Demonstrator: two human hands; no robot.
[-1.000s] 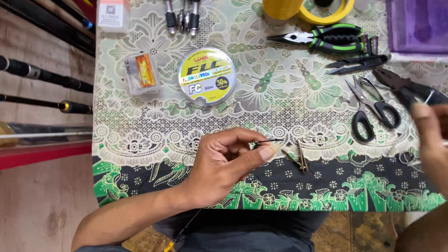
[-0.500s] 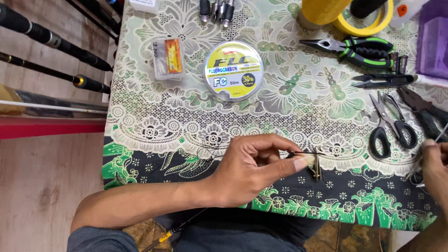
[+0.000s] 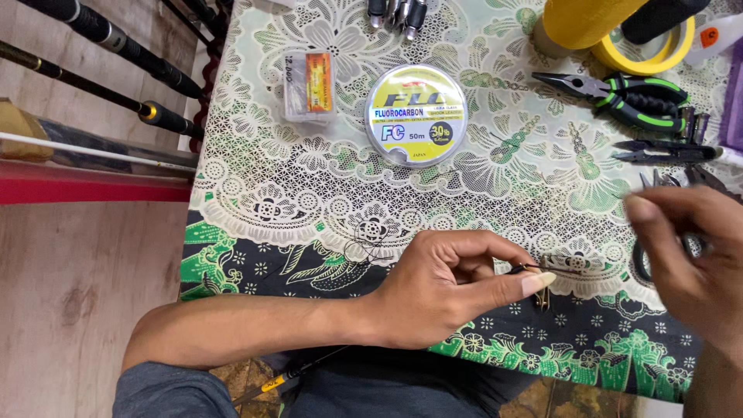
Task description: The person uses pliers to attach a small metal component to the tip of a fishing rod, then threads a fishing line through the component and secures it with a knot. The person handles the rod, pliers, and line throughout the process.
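Observation:
My left hand [image 3: 457, 286] rests on the patterned tablecloth [image 3: 255, 193] near the table's front edge. Its thumb and forefinger pinch a small dark piece [image 3: 523, 269] with a thin line on it. Just right of the fingertips lies a small metal fitting [image 3: 563, 263], and a small hook-like part [image 3: 542, 299] sits below it. My right hand [image 3: 693, 263] hovers at the right edge with curled fingers, blurred, over black scissors [image 3: 639, 265]. I cannot make out anything in its grasp. A loose loop of thin line [image 3: 368, 246] lies left of my left hand.
A round yellow spool of fishing line [image 3: 416, 114] and a small clear packet [image 3: 309, 85] lie mid-table. Green-handled pliers [image 3: 631, 94], black snips [image 3: 665, 152] and a yellow tape roll [image 3: 646, 48] are at the back right. Fishing rods [image 3: 116, 48] lie off the table's left edge.
The view has shifted and closed in on the table. My right hand has moved left and up over the scissors, nearer my left hand, which keeps its pinch.

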